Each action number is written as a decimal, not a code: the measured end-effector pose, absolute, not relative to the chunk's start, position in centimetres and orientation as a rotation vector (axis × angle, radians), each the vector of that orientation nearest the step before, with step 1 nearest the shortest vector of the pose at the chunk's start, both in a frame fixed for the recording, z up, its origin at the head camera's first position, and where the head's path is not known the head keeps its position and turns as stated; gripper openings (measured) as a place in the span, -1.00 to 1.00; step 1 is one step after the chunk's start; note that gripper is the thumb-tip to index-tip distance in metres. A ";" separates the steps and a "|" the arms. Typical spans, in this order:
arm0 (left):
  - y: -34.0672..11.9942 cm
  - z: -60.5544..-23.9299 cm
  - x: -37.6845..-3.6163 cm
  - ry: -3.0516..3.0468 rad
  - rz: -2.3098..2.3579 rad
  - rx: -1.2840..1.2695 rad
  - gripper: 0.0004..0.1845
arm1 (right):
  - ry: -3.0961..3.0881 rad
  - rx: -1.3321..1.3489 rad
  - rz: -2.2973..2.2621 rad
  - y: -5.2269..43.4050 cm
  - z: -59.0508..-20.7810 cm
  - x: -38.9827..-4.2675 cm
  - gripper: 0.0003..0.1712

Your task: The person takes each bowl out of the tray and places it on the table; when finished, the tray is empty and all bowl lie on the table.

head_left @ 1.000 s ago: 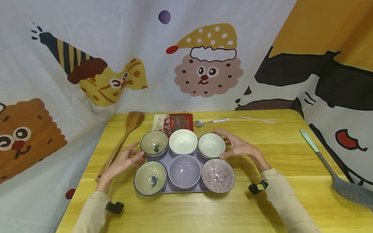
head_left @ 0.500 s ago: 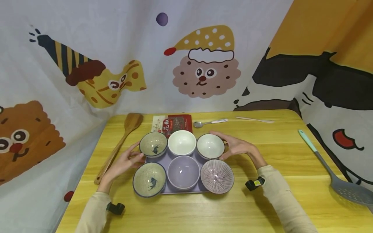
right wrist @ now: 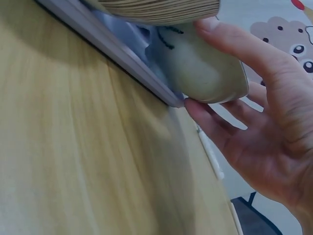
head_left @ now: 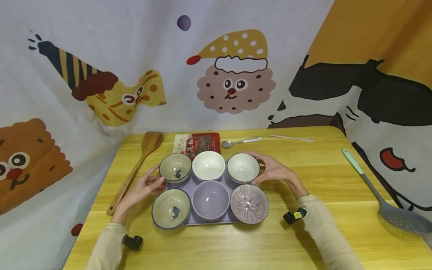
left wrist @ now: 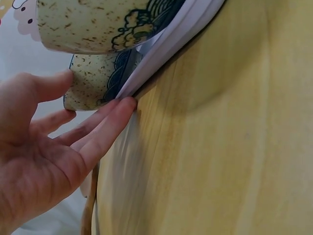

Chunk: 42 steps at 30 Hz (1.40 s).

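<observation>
A lilac tray [head_left: 192,187] carries several bowls. My left hand [head_left: 141,189] rests at its left side, thumb by the back-left speckled bowl [head_left: 175,167]; in the left wrist view, two fairly straight fingertips [left wrist: 128,104] meet the tray's edge. Across from it, my right hand [head_left: 275,170] spreads around the outer side of the back-right white bowl [head_left: 243,167], with a fingertip at the tray corner in the right wrist view. Between these stands a cream bowl [head_left: 208,165]. The front row holds another speckled bowl [head_left: 171,208], a lilac bowl [head_left: 210,200] and a purple-striped bowl [head_left: 249,203].
A wooden spatula [head_left: 135,170] lies left of the tray. Behind it are a red-and-cream spice packet [head_left: 202,144], a metal spoon [head_left: 241,142] and a thin pale stick [head_left: 291,138]. A slotted turner [head_left: 378,195] lies at the right edge of the wooden table [head_left: 216,249].
My left fingers have come closer in around the back-left bowl and tray edge. The right hand keeps its place beside the white bowl. The head view has shifted slightly; the bowls keep their arrangement.
</observation>
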State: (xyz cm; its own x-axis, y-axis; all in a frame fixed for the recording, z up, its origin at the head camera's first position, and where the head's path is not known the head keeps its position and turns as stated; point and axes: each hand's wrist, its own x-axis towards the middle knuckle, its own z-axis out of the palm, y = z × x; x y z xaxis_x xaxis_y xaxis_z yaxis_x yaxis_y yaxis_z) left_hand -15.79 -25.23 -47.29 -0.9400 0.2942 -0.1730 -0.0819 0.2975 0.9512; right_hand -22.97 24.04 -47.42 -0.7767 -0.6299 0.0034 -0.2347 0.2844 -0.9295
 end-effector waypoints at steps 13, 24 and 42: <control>-25.4 -47.5 -16.7 2.213 1.687 0.164 -0.19 | 2.383 -0.625 -1.638 26.8 -46.4 -21.2 0.31; -24.9 -47.3 -17.1 2.208 1.659 0.167 -0.21 | 2.575 -0.421 -1.686 30.8 -45.5 -18.6 0.28; -24.1 -47.5 -17.5 2.320 1.485 0.206 -0.21 | 2.908 0.062 -1.551 37.9 -45.3 -15.7 0.22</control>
